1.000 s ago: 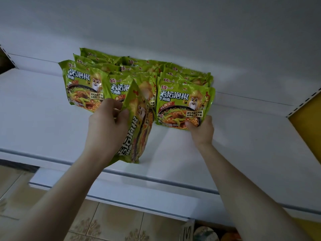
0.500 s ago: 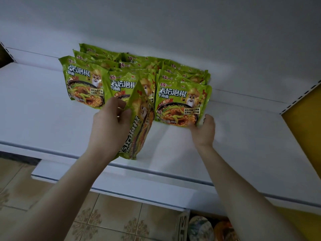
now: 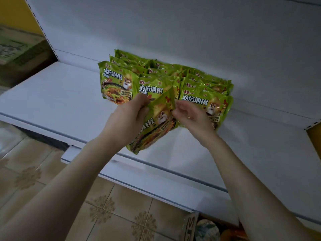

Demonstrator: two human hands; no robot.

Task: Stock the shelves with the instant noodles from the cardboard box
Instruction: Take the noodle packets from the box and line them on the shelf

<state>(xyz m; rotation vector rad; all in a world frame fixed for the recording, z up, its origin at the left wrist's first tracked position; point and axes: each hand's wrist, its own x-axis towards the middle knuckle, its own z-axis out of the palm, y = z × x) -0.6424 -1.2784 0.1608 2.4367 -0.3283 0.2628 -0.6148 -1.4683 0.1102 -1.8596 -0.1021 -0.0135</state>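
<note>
1. Bottom edge, nearest: tan patterned floor tiles (image 3: pixel 111 202); the flap of a cardboard box (image 3: pixel 189 226) showed at lower right, its contents blurred.
2. Both bare forearms reached up and forward over the front lip of the white shelf (image 3: pixel 52 101).
3. Left hand (image 3: pixel 126 119) was clenched on a green noodle packet (image 3: pixel 156 124), thumb on its upper left edge. The packet was tilted, lower corner down near the shelf's front edge.
4. Right hand (image 3: pixel 192 117) sat just right of that packet, fingers curled at its upper right edge; could not tell whether it gripped or only touched. A ring showed on one finger.
5. Behind the hands: rows of matching packets (image 3: pixel 205 101) stood leaning, front faces out, stacked back toward the shelf's rear wall (image 3: pixel 191 32).
6. Far left: another carton (image 3: pixel 19 49), blurred, beyond the shelf upright.
</note>
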